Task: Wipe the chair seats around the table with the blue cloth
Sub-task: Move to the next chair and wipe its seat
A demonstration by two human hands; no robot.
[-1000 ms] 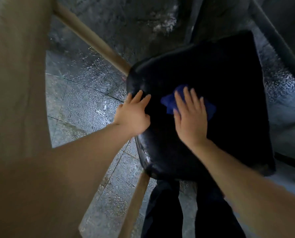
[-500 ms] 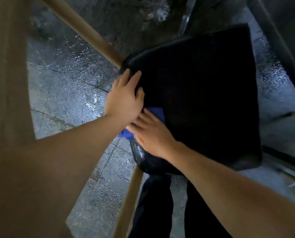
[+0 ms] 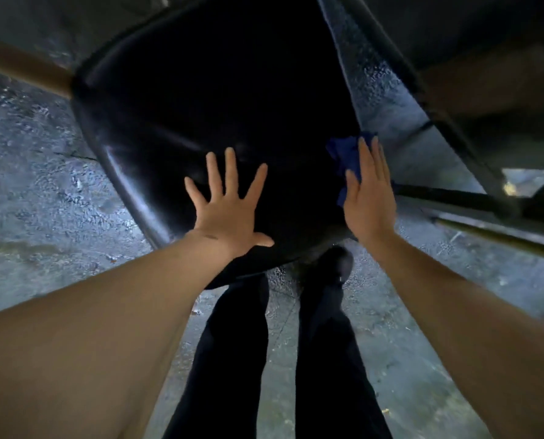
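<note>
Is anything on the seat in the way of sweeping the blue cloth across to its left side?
Yes: the left hand lies spread flat on the black chair seat, left of the blue cloth that the right hand presses at the seat's right edge. Nothing else shows on the seat.

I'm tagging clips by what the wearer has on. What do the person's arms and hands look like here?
The left hand and right hand are bare: no gloves, rings or watch show. The left forearm and right forearm are uncovered to the frame edge; no sleeves appear. A small dark mark sits at the left wrist; what it is I cannot tell.
</note>
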